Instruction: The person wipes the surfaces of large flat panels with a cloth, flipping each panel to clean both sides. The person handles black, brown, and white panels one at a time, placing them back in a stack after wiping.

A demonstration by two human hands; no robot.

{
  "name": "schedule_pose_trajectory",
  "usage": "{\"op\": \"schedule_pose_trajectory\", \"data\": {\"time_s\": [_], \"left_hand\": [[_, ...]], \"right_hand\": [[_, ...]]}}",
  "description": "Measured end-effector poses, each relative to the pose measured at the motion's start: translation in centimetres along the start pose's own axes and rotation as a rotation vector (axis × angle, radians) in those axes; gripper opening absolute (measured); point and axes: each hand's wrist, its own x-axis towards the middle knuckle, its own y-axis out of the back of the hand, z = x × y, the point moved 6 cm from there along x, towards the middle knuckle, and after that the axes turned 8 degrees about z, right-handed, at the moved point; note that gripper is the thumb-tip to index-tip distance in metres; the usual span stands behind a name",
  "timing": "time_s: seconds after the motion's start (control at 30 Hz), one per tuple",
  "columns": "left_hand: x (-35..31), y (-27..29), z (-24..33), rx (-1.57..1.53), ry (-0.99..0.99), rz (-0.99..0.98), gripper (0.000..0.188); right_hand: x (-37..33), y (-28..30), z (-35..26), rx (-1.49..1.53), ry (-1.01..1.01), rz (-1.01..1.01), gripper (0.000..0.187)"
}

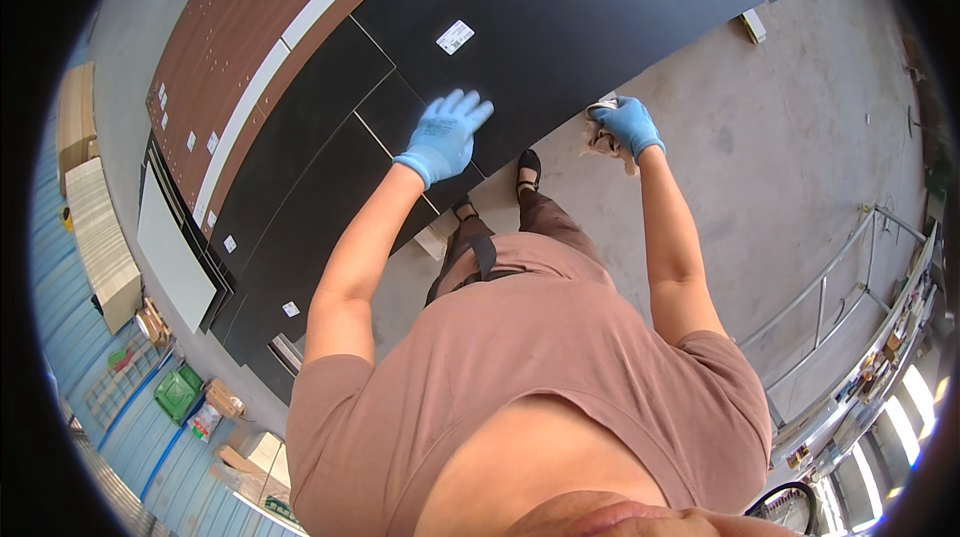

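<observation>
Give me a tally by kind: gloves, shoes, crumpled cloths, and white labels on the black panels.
Blue gloves: 2
Black shoes: 2
Crumpled cloth: 1
White labels visible on the black panels: 4
Total: 9

Hands point(447, 135) point(632, 127): light-blue gloves point(428, 165) | brown short-sleeved top point(520, 347) | dark brown trousers point(555, 225) | black waist strap point(484, 256) | black shoes point(529, 161)

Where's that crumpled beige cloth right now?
In the head view, the crumpled beige cloth is right of centre, held in the blue-gloved right hand, beside the near edge of the flat black panels.
</observation>
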Motion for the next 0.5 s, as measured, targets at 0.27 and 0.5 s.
{"op": "schedule_pose_trajectory", "data": {"time_s": [0.27,0.5], "left_hand": [[1.7,-3.5,-1.6,0.091,0.3,0.149,0.096],[1.7,-5.0,-1.7,0.124,0.236,0.193,0.105]], "right_hand": [[-2.8,0.2,1.4,0.081,-0.056,0.108,0.038],[-3.0,-1.6,3.1,0.198,-0.078,0.098,0.041]]}}
